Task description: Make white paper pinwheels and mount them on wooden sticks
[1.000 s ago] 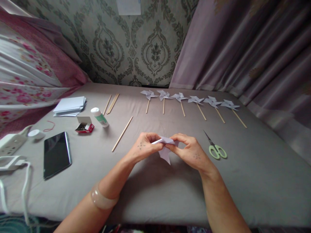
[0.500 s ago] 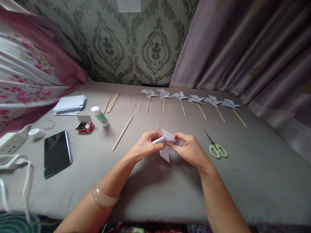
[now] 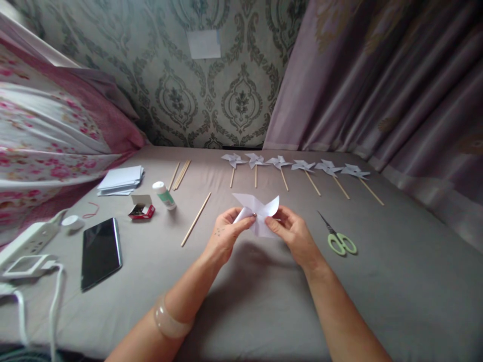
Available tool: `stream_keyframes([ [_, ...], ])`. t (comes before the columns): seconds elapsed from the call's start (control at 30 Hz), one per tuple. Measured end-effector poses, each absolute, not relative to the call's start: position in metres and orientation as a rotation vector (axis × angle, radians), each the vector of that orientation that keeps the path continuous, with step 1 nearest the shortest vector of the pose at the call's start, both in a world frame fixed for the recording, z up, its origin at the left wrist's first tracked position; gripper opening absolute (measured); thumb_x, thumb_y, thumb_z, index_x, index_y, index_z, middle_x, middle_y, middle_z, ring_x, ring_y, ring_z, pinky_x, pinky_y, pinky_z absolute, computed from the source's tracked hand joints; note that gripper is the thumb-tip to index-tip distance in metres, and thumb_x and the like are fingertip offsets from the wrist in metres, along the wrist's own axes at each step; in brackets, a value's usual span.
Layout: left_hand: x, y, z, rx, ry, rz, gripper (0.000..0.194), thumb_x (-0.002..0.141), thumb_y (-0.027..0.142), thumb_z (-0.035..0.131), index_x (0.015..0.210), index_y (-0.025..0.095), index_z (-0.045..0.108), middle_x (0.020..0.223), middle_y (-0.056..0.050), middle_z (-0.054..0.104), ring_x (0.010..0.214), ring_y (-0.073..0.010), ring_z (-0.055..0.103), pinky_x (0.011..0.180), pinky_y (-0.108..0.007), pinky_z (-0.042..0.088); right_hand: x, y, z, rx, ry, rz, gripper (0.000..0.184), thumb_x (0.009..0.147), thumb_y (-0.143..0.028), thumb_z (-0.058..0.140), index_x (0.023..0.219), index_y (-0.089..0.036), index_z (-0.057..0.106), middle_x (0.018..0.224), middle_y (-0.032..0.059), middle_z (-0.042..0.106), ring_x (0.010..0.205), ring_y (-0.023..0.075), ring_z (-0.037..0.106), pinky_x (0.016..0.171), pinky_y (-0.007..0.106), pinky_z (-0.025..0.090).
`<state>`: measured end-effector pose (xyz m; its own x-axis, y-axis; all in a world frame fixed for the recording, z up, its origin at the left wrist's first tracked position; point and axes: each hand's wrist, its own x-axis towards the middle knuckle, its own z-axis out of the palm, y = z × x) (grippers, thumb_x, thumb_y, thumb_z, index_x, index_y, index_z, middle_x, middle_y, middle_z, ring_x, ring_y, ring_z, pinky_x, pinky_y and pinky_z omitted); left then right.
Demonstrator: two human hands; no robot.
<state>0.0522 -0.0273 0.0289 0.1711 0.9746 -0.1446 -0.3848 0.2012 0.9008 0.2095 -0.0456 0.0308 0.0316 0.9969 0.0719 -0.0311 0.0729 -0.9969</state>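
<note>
The left hand (image 3: 225, 232) and right hand (image 3: 296, 235) are each pinched closed on one side of the pinwheel (image 3: 260, 206). A stick (image 3: 195, 219) lies to their left; scissors (image 3: 333, 233) lie to their right.

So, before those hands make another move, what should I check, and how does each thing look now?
1. Folded white paper pinwheel held: ok, pinched by left hand and right hand.
2. Small shiny metal fastener at its centre: ok, showing.
3. Fastener's far side: cannot tell, hidden behind the paper.
4. Single pale wooden stick within reach: ok, probably, lying left of the hands.
5. Green-handled metal scissors away from fingers: ok, lying right of the right hand.
</note>
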Motion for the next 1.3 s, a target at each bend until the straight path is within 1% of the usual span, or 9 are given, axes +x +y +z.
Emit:
stream_keyframes([
  [0.43, 0.058, -0.032, 0.025, 0.906, 0.84, 1.162, 0.023, 0.06, 0.024, 0.077, 0.079, 0.013, 0.071, 0.075, -0.002, 0.069, 0.069, -0.0121, 0.056, 0.072, -0.024, 0.041, 0.19, -0.049, 0.024, -1.282, -1.125, 0.934, 0.029, 0.067, -0.039, 0.072, 0.082, -0.015, 0.07, 0.079, 0.0072, 0.074, 0.071, 0.0206, 0.066, 0.068, 0.032, 0.051],
  [0.6, 0.06, -0.034, 0.025, 0.926, 0.875, 1.148, 0.022, 0.059, 0.025, 0.076, 0.076, 0.012, 0.07, 0.073, -0.003, 0.069, 0.068, -0.0128, 0.057, 0.071, -0.025, 0.042, 0.188, -0.049, 0.023, -1.287, -1.153, 0.951, 0.028, 0.068, -0.04, 0.071, 0.082, -0.015, 0.072, 0.08, 0.0069, 0.074, 0.072, 0.0203, 0.066, 0.069, 0.031, 0.051],
  [0.8, 0.042, -0.021, 0.029, 1.107, 0.918, 1.018, 0.028, 0.062, 0.034, 0.077, 0.081, 0.014, 0.069, 0.08, -0.005, 0.07, 0.076, -0.0169, 0.061, 0.075, -0.028, 0.044, 0.198, -0.045, 0.024, -1.216, -0.933, 1.085, 0.034, 0.06, -0.039, 0.079, 0.083, -0.014, 0.072, 0.084, 0.0077, 0.075, 0.077, 0.022, 0.068, 0.072, 0.034, 0.053],
  [0.87, 0.017, -0.006, 0.029, 1.287, 1.103, 1.065, 0.03, 0.069, 0.039, 0.071, 0.088, 0.015, 0.07, 0.086, -0.006, 0.071, 0.081, -0.0184, 0.062, 0.076, -0.028, 0.044, 0.206, -0.04, 0.024, -1.158, -0.763, 1.095, 0.034, 0.056, -0.036, 0.082, 0.081, -0.016, 0.072, 0.085, 0.0059, 0.075, 0.079, 0.0207, 0.068, 0.075, 0.033, 0.053],
  [0.97, -0.024, 0.021, 0.024, 1.458, 1.777, 1.271, 0.027, 0.079, 0.036, 0.06, 0.088, 0.013, 0.07, 0.086, -0.009, 0.071, 0.082, -0.0198, 0.063, 0.077, -0.028, 0.045, 0.216, -0.034, 0.023, -1.086, -0.603, 1.111, 0.032, 0.051, -0.031, 0.085, 0.078, -0.018, 0.071, 0.086, 0.0028, 0.075, 0.079, 0.0184, 0.068, 0.078, 0.032, 0.054],
  [1.03, -0.042, 0.035, 0.018, 1.554, 2.063, 1.045, 0.025, 0.082, 0.029, 0.054, 0.092, 0.013, 0.07, 0.094, -0.012, 0.072, 0.09, -0.0215, 0.064, 0.081, -0.029, 0.044, 0.217, -0.033, 0.022, -1.055, -0.58, 1.154, 0.032, 0.05, -0.029, 0.086, 0.078, -0.019, 0.072, 0.085, 0.002, 0.075, 0.078, 0.018, 0.068, 0.077, 0.031, 0.054],
  [1.13, -0.047, 0.049, 0.012, 1.631, 2.158, 0.757, 0.025, 0.082, 0.027, 0.054, 0.092, 0.012, 0.072, 0.101, -0.017, 0.071, 0.098, -0.0268, 0.063, 0.083, -0.033, 0.043, 0.212, -0.034, 0.021, -1.039, -0.616, 1.226, 0.033, 0.05, -0.029, 0.086, 0.079, -0.019, 0.073, 0.082, 0.0013, 0.075, 0.075, 0.0166, 0.067, 0.075, 0.03, 0.054],
  [1.2, -0.041, 0.054, 0.012, 1.637, 2.155, 0.717, 0.024, 0.081, 0.025, 0.056, 0.091, 0.01, 0.072, 0.101, -0.021, 0.07, 0.099, -0.0298, 0.063, 0.082, -0.035, 0.043, 0.209, -0.035, 0.02, -1.058, -0.668, 1.24, 0.033, 0.051, -0.029, 0.086, 0.079, -0.018, 0.073, 0.08, 0.0008, 0.074, 0.074, 0.0155, 0.066, 0.073, 0.029, 0.052],
  [1.3, -0.031, 0.056, 0.013, 1.651, 2.122, 0.696, 0.02, 0.078, 0.022, 0.058, 0.087, 0.011, 0.073, 0.098, -0.021, 0.07, 0.097, -0.0297, 0.064, 0.081, -0.035, 0.044, 0.207, -0.036, 0.019, -1.104, -0.736, 1.241, 0.032, 0.051, -0.031, 0.085, 0.078, -0.017, 0.073, 0.077, 0.0013, 0.074, 0.071, 0.0153, 0.066, 0.07, 0.029, 0.051],
])
